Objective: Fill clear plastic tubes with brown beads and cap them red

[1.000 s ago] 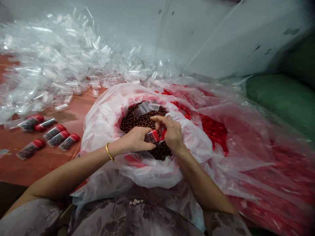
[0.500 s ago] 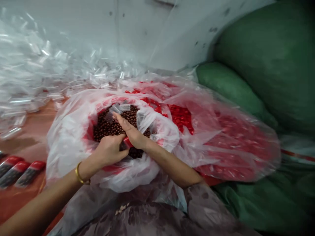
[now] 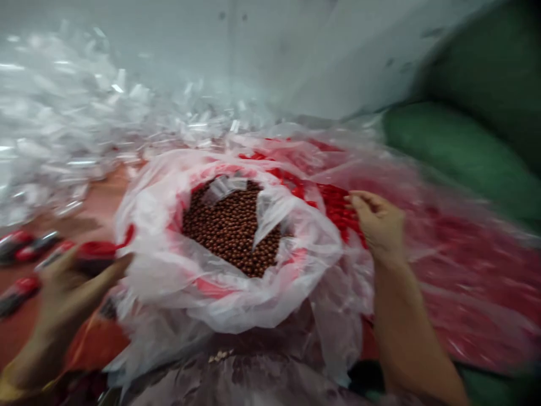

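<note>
On the left, my left hand (image 3: pixel 70 287) is blurred, its thumb and fingers apart around a red-capped container (image 3: pixel 96 251). My right hand (image 3: pixel 380 225) is at the red caps (image 3: pixel 336 208), its thumb and fingertips pinched together; anything between them is too small to tell. Between the hands sits a bag (image 3: pixel 147 225) of white plastic with a rolled-down rim, full of small brown balls (image 3: pixel 230 228). Clear tubes (image 3: pixel 226 187) lie on the balls at the back.
Many clear tubes (image 3: pixel 63 124) are heaped at the back left. Filled red-capped tubes (image 3: pixel 19 293) lie on the orange surface (image 3: pixel 103 197). Green sacks (image 3: pixel 456 152) stand at the right, behind a plastic bag with red contents (image 3: pixel 477 276). A pale wall (image 3: pixel 287 56) rises behind.
My hands have parted from over the brown balls. The left went left with the red-capped container; the right moved right to the red caps. The view has shifted left.
</note>
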Demonstrator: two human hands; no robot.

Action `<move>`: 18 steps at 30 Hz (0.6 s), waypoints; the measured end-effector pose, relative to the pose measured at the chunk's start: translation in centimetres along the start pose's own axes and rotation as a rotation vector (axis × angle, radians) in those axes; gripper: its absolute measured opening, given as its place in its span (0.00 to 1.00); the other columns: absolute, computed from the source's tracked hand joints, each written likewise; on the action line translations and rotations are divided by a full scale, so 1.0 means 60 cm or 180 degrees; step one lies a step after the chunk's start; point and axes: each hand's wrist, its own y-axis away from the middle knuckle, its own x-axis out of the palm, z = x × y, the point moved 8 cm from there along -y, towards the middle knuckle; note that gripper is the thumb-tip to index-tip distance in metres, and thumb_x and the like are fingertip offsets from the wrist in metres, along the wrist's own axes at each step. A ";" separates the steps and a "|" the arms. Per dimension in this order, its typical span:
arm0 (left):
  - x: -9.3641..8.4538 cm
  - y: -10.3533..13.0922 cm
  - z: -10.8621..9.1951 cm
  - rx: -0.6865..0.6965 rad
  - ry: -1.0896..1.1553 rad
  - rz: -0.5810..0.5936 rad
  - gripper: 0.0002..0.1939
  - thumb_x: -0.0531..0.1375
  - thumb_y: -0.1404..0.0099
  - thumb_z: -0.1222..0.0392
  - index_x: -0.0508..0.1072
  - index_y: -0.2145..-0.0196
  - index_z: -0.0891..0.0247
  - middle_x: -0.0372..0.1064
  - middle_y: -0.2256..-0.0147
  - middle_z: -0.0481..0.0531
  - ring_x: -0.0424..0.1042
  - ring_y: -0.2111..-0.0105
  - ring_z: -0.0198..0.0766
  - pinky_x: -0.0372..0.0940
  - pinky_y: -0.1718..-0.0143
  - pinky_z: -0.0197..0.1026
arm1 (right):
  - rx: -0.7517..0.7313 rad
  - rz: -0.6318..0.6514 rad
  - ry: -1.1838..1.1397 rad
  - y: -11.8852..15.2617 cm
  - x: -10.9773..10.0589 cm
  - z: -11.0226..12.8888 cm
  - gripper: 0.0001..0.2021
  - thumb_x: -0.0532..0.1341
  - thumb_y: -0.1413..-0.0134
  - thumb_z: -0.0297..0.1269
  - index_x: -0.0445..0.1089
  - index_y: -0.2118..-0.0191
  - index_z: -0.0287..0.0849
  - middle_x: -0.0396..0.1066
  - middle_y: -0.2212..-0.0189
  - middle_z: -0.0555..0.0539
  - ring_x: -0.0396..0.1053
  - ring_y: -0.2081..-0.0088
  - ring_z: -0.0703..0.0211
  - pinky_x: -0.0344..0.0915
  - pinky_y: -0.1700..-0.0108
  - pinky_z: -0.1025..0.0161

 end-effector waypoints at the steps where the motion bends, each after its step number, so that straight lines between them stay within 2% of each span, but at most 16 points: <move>1: 0.024 0.005 -0.010 -0.0109 0.0191 0.0180 0.06 0.66 0.49 0.59 0.72 0.75 0.61 0.69 0.82 0.42 0.66 0.82 0.30 0.61 0.80 0.31 | -0.0190 0.0153 -0.0166 0.022 0.021 0.035 0.14 0.61 0.46 0.44 0.75 0.62 0.38 0.77 0.66 0.38 0.74 0.68 0.55 0.69 0.59 0.53; 3: 0.101 0.012 -0.050 0.0107 0.0603 0.0946 0.10 0.66 0.49 0.56 0.70 0.77 0.63 0.66 0.83 0.43 0.62 0.83 0.29 0.57 0.81 0.31 | -0.0960 0.0614 -0.0269 0.083 0.071 0.129 0.16 0.55 0.39 0.45 0.76 0.59 0.41 0.77 0.61 0.38 0.75 0.60 0.52 0.69 0.55 0.51; 5: 0.167 0.020 -0.079 0.0283 0.0732 0.1424 0.10 0.65 0.47 0.55 0.70 0.75 0.64 0.67 0.80 0.45 0.63 0.80 0.30 0.57 0.78 0.32 | -0.1914 0.1500 -0.0283 0.170 0.134 0.220 0.17 0.56 0.39 0.46 0.73 0.52 0.43 0.76 0.56 0.40 0.74 0.53 0.49 0.68 0.49 0.48; 7: 0.214 0.031 -0.093 0.0398 0.0640 0.1705 0.08 0.63 0.46 0.57 0.69 0.73 0.64 0.68 0.77 0.45 0.64 0.77 0.31 0.58 0.75 0.33 | -0.2278 0.2178 -0.0239 0.244 0.188 0.265 0.25 0.57 0.41 0.48 0.65 0.42 0.41 0.75 0.53 0.38 0.73 0.52 0.46 0.68 0.49 0.47; 10: 0.242 0.047 -0.096 0.0555 0.0557 0.1821 0.05 0.59 0.44 0.63 0.70 0.68 0.63 0.69 0.73 0.46 0.65 0.73 0.33 0.60 0.70 0.35 | -0.2034 0.2571 -0.0129 0.291 0.243 0.272 0.36 0.59 0.42 0.48 0.50 0.33 0.37 0.74 0.53 0.36 0.74 0.53 0.45 0.70 0.51 0.49; 12: 0.245 0.052 -0.096 0.0676 0.0676 0.1928 0.10 0.57 0.42 0.64 0.70 0.60 0.62 0.70 0.67 0.47 0.67 0.69 0.35 0.62 0.64 0.37 | -0.1778 0.2667 -0.0069 0.295 0.262 0.261 0.42 0.62 0.46 0.48 0.45 0.32 0.35 0.72 0.49 0.34 0.72 0.50 0.44 0.69 0.50 0.50; 14: 0.246 0.053 -0.095 0.0769 0.0806 0.2140 0.16 0.56 0.42 0.65 0.67 0.54 0.62 0.70 0.62 0.49 0.68 0.64 0.37 0.63 0.60 0.39 | -0.1705 0.2763 -0.0001 0.291 0.271 0.252 0.43 0.65 0.50 0.49 0.48 0.34 0.36 0.70 0.47 0.34 0.71 0.47 0.44 0.69 0.48 0.51; 16: 0.249 0.050 -0.095 0.0837 0.0875 0.2393 0.19 0.56 0.43 0.65 0.65 0.52 0.64 0.69 0.59 0.51 0.68 0.61 0.39 0.64 0.57 0.41 | -0.1814 0.2847 0.0100 0.283 0.273 0.250 0.38 0.65 0.50 0.50 0.54 0.38 0.38 0.70 0.47 0.35 0.72 0.48 0.44 0.68 0.49 0.51; 18: 0.258 0.050 -0.096 0.0813 0.1034 0.2747 0.18 0.55 0.45 0.66 0.65 0.55 0.64 0.68 0.58 0.52 0.67 0.60 0.40 0.64 0.56 0.42 | -0.2042 0.2902 0.0188 0.275 0.270 0.253 0.31 0.63 0.47 0.47 0.57 0.41 0.39 0.71 0.48 0.36 0.73 0.51 0.46 0.69 0.50 0.52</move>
